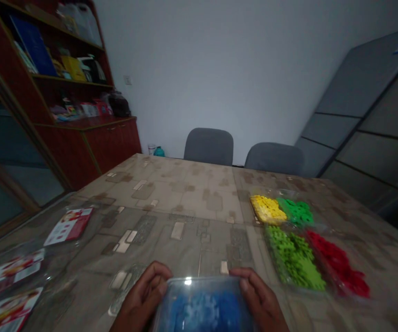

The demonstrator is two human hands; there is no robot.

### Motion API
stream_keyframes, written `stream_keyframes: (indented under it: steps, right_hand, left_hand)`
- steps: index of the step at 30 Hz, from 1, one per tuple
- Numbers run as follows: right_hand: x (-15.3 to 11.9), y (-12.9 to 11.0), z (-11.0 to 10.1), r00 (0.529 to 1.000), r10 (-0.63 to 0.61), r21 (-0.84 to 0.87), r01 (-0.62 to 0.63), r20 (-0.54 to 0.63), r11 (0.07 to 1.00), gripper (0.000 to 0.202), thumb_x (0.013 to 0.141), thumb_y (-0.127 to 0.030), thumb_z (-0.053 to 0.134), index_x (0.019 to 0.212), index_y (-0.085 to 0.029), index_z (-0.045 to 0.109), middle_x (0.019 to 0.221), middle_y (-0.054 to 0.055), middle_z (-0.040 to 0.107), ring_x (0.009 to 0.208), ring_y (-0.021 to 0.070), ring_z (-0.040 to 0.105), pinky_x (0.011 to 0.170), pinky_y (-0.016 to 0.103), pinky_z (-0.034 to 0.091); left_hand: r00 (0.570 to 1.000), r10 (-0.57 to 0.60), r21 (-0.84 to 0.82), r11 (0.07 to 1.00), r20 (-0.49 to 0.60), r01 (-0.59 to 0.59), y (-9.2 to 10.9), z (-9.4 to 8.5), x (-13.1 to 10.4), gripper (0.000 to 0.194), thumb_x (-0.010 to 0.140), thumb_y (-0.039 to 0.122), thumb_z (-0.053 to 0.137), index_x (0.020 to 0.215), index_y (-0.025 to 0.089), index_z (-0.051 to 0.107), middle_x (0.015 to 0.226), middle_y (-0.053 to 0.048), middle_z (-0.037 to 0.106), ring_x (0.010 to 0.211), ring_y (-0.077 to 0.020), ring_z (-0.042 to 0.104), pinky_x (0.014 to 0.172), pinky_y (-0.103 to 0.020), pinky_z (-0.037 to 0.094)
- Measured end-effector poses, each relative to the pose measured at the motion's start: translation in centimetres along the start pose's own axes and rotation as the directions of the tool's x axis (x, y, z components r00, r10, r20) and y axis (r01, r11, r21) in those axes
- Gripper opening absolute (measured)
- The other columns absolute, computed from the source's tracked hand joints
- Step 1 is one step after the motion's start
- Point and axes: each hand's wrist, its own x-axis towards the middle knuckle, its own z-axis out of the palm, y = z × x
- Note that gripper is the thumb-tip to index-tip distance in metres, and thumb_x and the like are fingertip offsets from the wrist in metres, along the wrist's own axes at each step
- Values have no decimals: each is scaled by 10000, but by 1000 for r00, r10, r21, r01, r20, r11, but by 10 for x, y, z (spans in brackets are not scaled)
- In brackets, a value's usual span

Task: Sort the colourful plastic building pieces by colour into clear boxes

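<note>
A person's left grip (145, 295) and right grip (260, 299) clasp a clear box (212, 280) of blue pieces (205, 311) between them, its near end cut off, its contents blurred; whether it touches the tabletop (199, 184) cannot be told; beyond and right of the right grip sit yellow pieces (268, 209), green pieces (295, 211), lime pieces (295, 258) and red pieces (339, 263); left of the left grip lie printed packets (70, 225), two cropped, lettering illegible.

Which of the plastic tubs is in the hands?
The tub of blue pieces, held between the left hand and right hand. The others, with yellow pieces, green pieces, lime pieces and red pieces, sit untouched on the table.
</note>
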Motion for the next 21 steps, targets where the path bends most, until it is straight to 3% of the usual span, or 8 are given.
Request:
stream_keyframes:
  steps: [3,9,14,21]
  right_hand:
    - [-1,-12,2,1000,-2,33,1,31,999,508,793,-712,578,896,-229,700,645,-27,554,606,159,497,558,229,398]
    - [12,-19,7,995,-58,67,52,81,996,582,736,-778,584,671,-203,521,600,-57,399,577,130,384,528,221,328]
    - [12,-23,7,991,-42,60,35,128,998,492,820,-681,570,729,-200,530,645,-52,407,607,130,387,564,221,335]
    - [7,-26,5,989,-62,22,60,136,998,460,849,-637,559,755,-187,591,661,-39,462,627,140,424,565,227,342]
  left_hand:
    - [1000,-12,2,1000,11,12,4,2,-3,460,776,663,647,861,217,572,582,64,465,459,-99,386,429,-171,315]
    - [996,90,46,995,13,-91,-8,1,6,439,789,652,626,796,218,566,547,62,466,411,-89,354,370,-158,233]
    - [995,85,45,995,58,-87,-12,-2,10,413,845,626,581,804,217,545,508,81,413,398,-84,326,376,-152,226]
    - [984,162,193,966,72,-173,2,-6,5,353,866,557,577,813,210,606,673,39,523,631,-154,498,568,-204,414]
